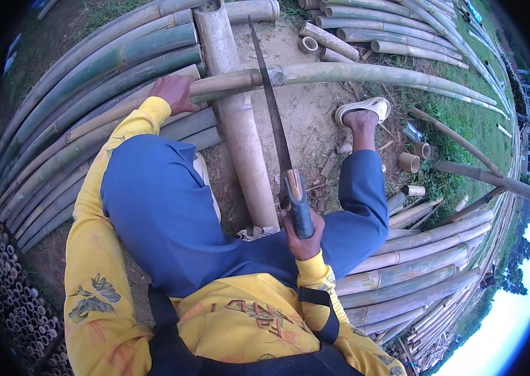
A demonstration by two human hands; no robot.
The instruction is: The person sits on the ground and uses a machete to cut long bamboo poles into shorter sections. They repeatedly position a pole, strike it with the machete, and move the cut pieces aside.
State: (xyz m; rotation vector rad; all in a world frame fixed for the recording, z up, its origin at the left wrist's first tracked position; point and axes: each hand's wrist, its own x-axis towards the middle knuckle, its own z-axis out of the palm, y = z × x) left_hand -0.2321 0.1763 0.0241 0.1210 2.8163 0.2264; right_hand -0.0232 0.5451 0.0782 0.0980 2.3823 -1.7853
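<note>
My right hand is wrapped round the dark handle of a handsaw, low in front of my lap. Its long, narrow blade points away from me and crosses a long bamboo pole near a dark joint; whether the teeth have cut into it cannot be seen. My left hand grips a bamboo pole on the left, thumb side toward me, and its fingertips are partly hidden. The pole lies across a thick bamboo log on the ground.
Bundled bamboo poles lie at left, with more stacks at upper right and lower right. Short cut bamboo pieces sit beyond my sandalled foot. Many pole ends are piled at far left.
</note>
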